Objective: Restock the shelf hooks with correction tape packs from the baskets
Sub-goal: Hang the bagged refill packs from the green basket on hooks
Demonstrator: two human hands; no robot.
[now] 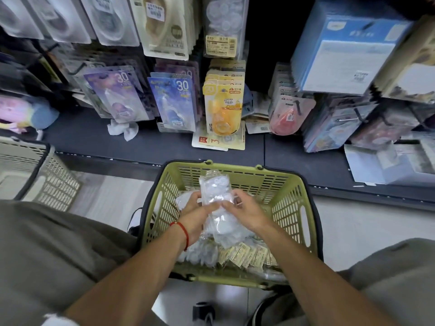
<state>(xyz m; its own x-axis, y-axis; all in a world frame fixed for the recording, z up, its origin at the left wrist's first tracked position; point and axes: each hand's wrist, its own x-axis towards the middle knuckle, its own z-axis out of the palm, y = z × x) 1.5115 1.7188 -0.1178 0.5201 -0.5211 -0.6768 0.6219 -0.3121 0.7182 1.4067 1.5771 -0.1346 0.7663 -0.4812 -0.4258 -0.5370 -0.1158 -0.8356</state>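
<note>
While I crouch over the green slatted plastic basket (290, 203), my left hand (196, 218) and right hand (246, 211) both pinch a bundle of clear plastic correction tape packs (215, 191) above its middle. More clear packs with yellow labels (242, 254) lie below, toward six o'clock. At twelve o'clock a yellow carded tape pack (222, 107) hangs over the dark shelf (141, 142); at nine o'clock sits a beige slatted basket (50, 182).

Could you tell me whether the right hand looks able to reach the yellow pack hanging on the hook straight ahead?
Probably not yet: the right hand and left hand both grip a clear pack over the green basket. The path to the yellow pack looks open.
</note>
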